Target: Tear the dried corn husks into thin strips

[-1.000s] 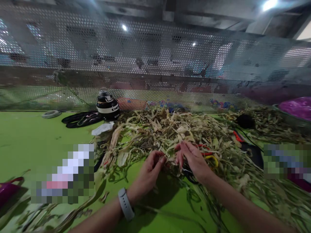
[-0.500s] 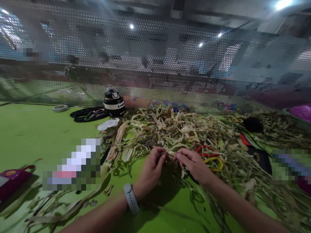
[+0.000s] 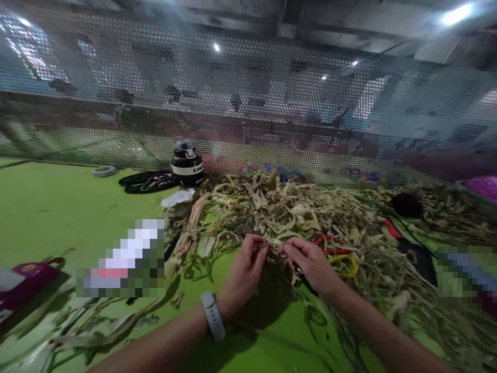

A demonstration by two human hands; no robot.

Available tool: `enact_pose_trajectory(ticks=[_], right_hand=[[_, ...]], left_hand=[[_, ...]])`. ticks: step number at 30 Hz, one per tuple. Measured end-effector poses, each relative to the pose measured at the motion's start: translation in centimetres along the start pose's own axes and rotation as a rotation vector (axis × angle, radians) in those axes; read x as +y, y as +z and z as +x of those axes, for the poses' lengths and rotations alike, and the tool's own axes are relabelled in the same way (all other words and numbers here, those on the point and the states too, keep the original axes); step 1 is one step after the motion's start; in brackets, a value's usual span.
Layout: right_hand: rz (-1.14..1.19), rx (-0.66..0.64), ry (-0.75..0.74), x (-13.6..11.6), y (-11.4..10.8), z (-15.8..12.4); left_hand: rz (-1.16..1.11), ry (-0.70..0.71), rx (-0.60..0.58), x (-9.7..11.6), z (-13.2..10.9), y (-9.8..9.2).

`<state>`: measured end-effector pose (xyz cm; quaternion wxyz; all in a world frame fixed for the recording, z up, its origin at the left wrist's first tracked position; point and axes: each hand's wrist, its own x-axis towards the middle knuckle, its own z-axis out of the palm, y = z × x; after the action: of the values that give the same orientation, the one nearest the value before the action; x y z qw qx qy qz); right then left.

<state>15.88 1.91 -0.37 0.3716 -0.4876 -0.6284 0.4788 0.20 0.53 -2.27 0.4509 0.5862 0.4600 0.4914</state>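
Observation:
My left hand (image 3: 245,267) is closed in a pinch above the green tabletop, thumb against fingertips. Facing it, my right hand (image 3: 312,263) pinches in the same way. Between the two sets of fingertips is a pale strip of dried corn husk (image 3: 275,242); the fingers cover most of it. More husk bits hang below the right fingers. Just beyond both hands spreads a loose heap of dried corn husks (image 3: 256,199). Close to the right hand, a red handle loop (image 3: 330,250) and a yellow loop (image 3: 351,265) lie among the husks; their other ends are hidden.
A black and white jug (image 3: 188,168) stands at the back beside a black coiled strap (image 3: 145,181) and white tissue (image 3: 178,197). A purple tool (image 3: 33,274) lies at left, near a blurred-out patch. Perforated mesh (image 3: 248,114) rises behind the table. A black pouch (image 3: 417,259) sits at right.
The view has shifted slightly, so table objects appear a little further right. Both hands keep their pinch at nearly the same spot, with small finger movement on the husk strip.

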Motion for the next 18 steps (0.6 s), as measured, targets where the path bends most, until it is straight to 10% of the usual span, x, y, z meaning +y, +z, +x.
enact_pose_trajectory(ticks=[18], right_hand=[[0.228, -0.157, 0.153, 0.43, 0.1, 0.28]], left_hand=[[0.37, 0.265, -0.214, -0.89, -0.44, -0.09]])
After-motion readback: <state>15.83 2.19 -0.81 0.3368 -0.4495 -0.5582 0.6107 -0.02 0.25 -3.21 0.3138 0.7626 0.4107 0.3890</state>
